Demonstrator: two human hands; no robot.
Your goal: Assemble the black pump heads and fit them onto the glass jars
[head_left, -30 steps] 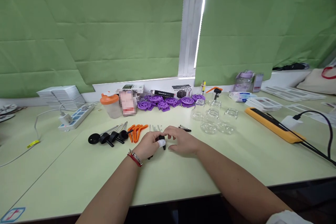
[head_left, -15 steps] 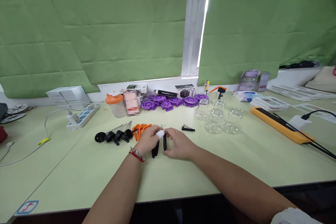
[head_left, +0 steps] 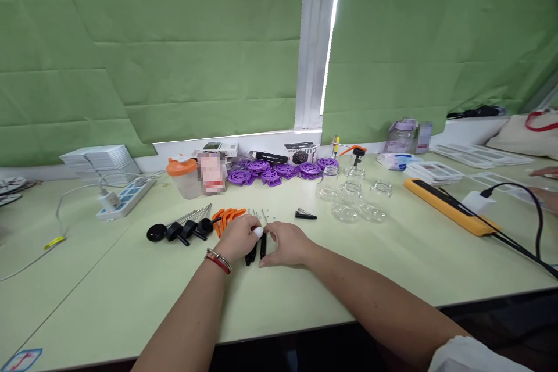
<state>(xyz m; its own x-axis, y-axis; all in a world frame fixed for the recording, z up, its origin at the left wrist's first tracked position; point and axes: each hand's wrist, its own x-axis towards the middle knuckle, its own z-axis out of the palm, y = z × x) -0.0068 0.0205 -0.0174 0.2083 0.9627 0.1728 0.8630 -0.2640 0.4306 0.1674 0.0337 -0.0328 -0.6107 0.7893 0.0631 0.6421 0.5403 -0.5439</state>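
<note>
My left hand [head_left: 238, 239], with a red and silver bracelet on the wrist and a white cover on one fingertip, rests on the pale green table [head_left: 131, 296]. My right hand [head_left: 285, 243] lies beside it. Between them lie three thin black sticks [head_left: 257, 251] side by side; both hands touch them with their fingertips. Just beyond my left hand lie orange clips [head_left: 226, 218], thin metal pins [head_left: 258, 215] and several black round-headed plungers [head_left: 178, 229]. A small black spring piece [head_left: 305, 215] lies beyond my right hand.
Purple plastic wheels [head_left: 279, 170] and an orange-lidded cup [head_left: 183, 175] stand near the window sill. Several clear glass jars [head_left: 355, 197] stand at the right middle. An orange flat bar [head_left: 449, 206] with a black cable, a white power strip [head_left: 124, 197] and another person's hand [head_left: 544, 186] are nearby.
My hands have laid the black sticks down in a row and drawn slightly nearer to me. The camera view has shifted a little.
</note>
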